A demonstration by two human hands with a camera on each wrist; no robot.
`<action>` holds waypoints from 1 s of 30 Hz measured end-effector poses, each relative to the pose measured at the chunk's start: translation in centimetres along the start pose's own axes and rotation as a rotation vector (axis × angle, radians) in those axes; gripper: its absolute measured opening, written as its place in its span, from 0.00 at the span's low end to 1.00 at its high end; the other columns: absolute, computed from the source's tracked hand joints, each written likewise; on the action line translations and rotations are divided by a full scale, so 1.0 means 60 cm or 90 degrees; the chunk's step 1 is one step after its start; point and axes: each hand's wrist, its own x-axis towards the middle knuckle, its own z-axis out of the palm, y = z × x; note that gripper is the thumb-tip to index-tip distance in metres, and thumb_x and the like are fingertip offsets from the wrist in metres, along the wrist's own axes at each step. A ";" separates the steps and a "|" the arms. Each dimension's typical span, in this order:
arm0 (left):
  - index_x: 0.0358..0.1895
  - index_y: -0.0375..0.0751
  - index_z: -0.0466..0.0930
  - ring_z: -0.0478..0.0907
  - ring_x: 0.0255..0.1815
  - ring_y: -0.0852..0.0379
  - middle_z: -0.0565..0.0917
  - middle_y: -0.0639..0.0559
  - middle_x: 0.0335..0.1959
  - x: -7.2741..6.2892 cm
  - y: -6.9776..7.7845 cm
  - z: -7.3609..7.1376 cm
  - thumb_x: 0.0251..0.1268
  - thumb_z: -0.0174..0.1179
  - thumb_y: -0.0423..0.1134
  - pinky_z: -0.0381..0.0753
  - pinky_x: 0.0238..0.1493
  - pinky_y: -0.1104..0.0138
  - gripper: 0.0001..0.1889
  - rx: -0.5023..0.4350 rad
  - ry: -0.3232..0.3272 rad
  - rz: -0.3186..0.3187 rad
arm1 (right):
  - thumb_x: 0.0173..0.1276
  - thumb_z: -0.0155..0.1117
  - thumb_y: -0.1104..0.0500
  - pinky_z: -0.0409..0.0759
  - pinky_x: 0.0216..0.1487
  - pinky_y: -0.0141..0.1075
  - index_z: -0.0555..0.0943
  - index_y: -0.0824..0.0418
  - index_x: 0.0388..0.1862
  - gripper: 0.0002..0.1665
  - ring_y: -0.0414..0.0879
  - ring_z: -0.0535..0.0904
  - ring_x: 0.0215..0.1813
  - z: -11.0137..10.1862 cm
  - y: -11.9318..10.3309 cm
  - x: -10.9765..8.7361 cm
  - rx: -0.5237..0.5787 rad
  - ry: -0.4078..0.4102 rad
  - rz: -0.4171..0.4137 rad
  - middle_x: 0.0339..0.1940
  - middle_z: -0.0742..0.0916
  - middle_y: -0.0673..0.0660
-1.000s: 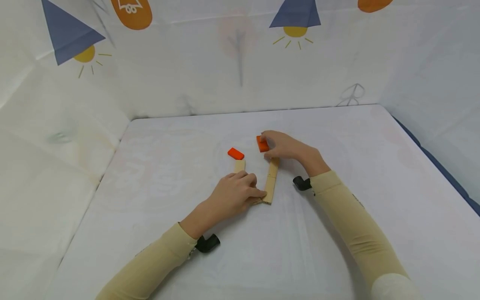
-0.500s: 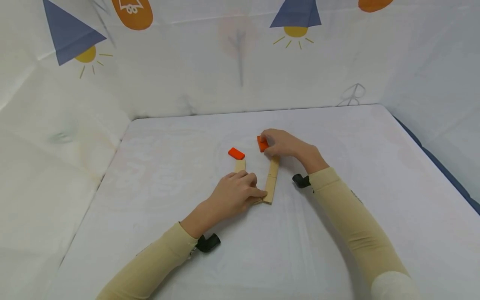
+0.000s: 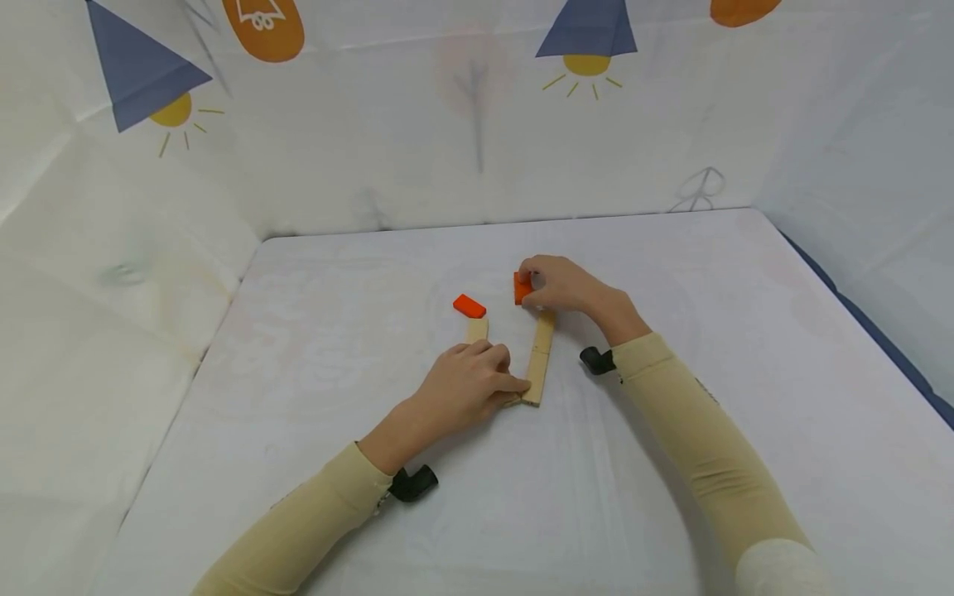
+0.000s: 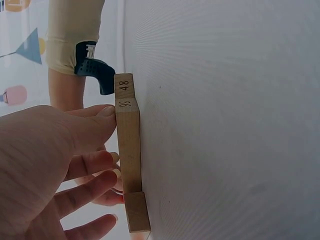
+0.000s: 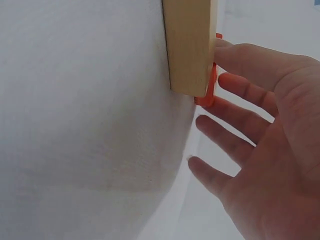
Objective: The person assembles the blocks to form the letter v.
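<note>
My left hand (image 3: 464,382) rests over plain wooden blocks laid flat on the white table. Its thumb touches a block marked with digits (image 4: 130,145) in the left wrist view, while the other fingertips rest loosely along the same row. A wooden block (image 3: 478,329) sticks out beyond that hand. To its right, a straight wooden row (image 3: 540,356) runs away from me, its far end beneath my right hand (image 3: 568,288). Between thumb and fingers, the right hand pinches an orange block (image 3: 519,289) just past that row. Another orange block (image 3: 469,306) lies slanted beyond the left wooden piece.
The white tabletop (image 3: 358,331) stretches around the blocks. A white cloth backdrop (image 3: 373,149) with printed shapes rises behind it. Each wrist carries a black camera mount, the left mount (image 3: 414,483) and the right mount (image 3: 596,361), close above the table.
The right hand has shifted slightly, and the orange block in it has turned a little and moved slightly right. My left hand stays in place.
</note>
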 end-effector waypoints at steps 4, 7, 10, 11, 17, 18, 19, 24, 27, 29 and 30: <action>0.47 0.73 0.87 0.73 0.38 0.58 0.77 0.59 0.34 0.000 0.000 -0.001 0.65 0.66 0.49 0.79 0.45 0.64 0.10 -0.001 -0.002 -0.001 | 0.63 0.68 0.51 0.73 0.63 0.49 0.76 0.55 0.57 0.24 0.52 0.73 0.58 0.001 0.003 0.000 0.003 0.017 -0.009 0.56 0.81 0.54; 0.47 0.73 0.87 0.73 0.38 0.58 0.77 0.59 0.34 0.000 0.000 -0.003 0.66 0.65 0.49 0.79 0.45 0.64 0.10 0.002 -0.002 0.002 | 0.62 0.68 0.52 0.73 0.62 0.47 0.77 0.54 0.56 0.23 0.52 0.74 0.57 0.001 0.007 0.001 0.003 0.028 -0.015 0.54 0.82 0.54; 0.47 0.73 0.86 0.73 0.38 0.57 0.77 0.59 0.34 0.000 0.001 -0.005 0.66 0.65 0.49 0.79 0.45 0.64 0.10 0.005 -0.001 0.003 | 0.61 0.67 0.52 0.74 0.61 0.47 0.77 0.54 0.54 0.22 0.52 0.74 0.56 0.000 0.009 0.001 -0.002 0.031 -0.017 0.54 0.82 0.54; 0.47 0.73 0.86 0.73 0.38 0.57 0.77 0.59 0.34 0.000 0.001 -0.005 0.66 0.65 0.49 0.79 0.45 0.64 0.10 0.003 -0.003 0.002 | 0.62 0.68 0.51 0.74 0.61 0.47 0.77 0.54 0.54 0.22 0.52 0.74 0.57 0.000 0.009 0.001 -0.001 0.029 -0.015 0.54 0.82 0.54; 0.48 0.72 0.87 0.73 0.38 0.58 0.78 0.59 0.34 -0.001 0.002 -0.005 0.66 0.65 0.49 0.80 0.47 0.64 0.10 -0.005 -0.007 -0.005 | 0.63 0.69 0.50 0.73 0.63 0.49 0.77 0.55 0.55 0.23 0.52 0.74 0.58 -0.001 0.012 -0.002 0.007 0.019 0.001 0.58 0.82 0.56; 0.48 0.72 0.87 0.73 0.38 0.58 0.78 0.59 0.34 -0.001 0.002 -0.005 0.65 0.66 0.49 0.80 0.47 0.64 0.10 -0.007 -0.007 -0.007 | 0.63 0.69 0.50 0.73 0.63 0.49 0.77 0.55 0.56 0.24 0.53 0.74 0.58 -0.002 0.012 -0.003 0.008 0.018 0.001 0.58 0.81 0.56; 0.48 0.72 0.87 0.73 0.39 0.58 0.78 0.59 0.34 -0.002 0.002 -0.005 0.65 0.66 0.49 0.80 0.47 0.64 0.11 -0.009 -0.009 -0.010 | 0.63 0.69 0.50 0.73 0.64 0.50 0.77 0.56 0.56 0.24 0.53 0.74 0.59 -0.003 0.011 -0.005 0.007 0.018 -0.001 0.58 0.81 0.57; 0.49 0.71 0.87 0.73 0.39 0.58 0.78 0.59 0.34 -0.002 0.002 -0.004 0.66 0.65 0.48 0.80 0.47 0.64 0.11 -0.021 -0.014 -0.017 | 0.63 0.69 0.50 0.72 0.64 0.51 0.77 0.58 0.56 0.25 0.54 0.74 0.59 -0.006 0.016 -0.013 0.006 0.018 -0.006 0.59 0.81 0.58; 0.49 0.71 0.87 0.73 0.39 0.58 0.78 0.59 0.35 -0.002 0.002 -0.003 0.66 0.65 0.48 0.80 0.46 0.64 0.12 -0.016 -0.014 -0.013 | 0.63 0.69 0.49 0.72 0.65 0.50 0.77 0.57 0.56 0.25 0.53 0.74 0.59 -0.007 0.023 -0.019 0.010 0.018 0.006 0.59 0.81 0.57; 0.49 0.71 0.87 0.73 0.39 0.58 0.78 0.59 0.35 -0.001 0.001 -0.003 0.66 0.65 0.48 0.80 0.46 0.64 0.12 -0.007 -0.012 -0.006 | 0.64 0.69 0.48 0.72 0.65 0.50 0.77 0.56 0.56 0.25 0.52 0.73 0.60 -0.007 0.027 -0.022 0.013 0.020 0.012 0.59 0.81 0.56; 0.49 0.71 0.87 0.73 0.39 0.58 0.78 0.59 0.35 -0.001 0.001 -0.003 0.66 0.65 0.48 0.80 0.46 0.64 0.12 -0.002 -0.011 -0.002 | 0.64 0.69 0.47 0.72 0.65 0.50 0.77 0.56 0.56 0.25 0.52 0.73 0.60 -0.007 0.029 -0.023 0.015 0.019 0.015 0.59 0.81 0.56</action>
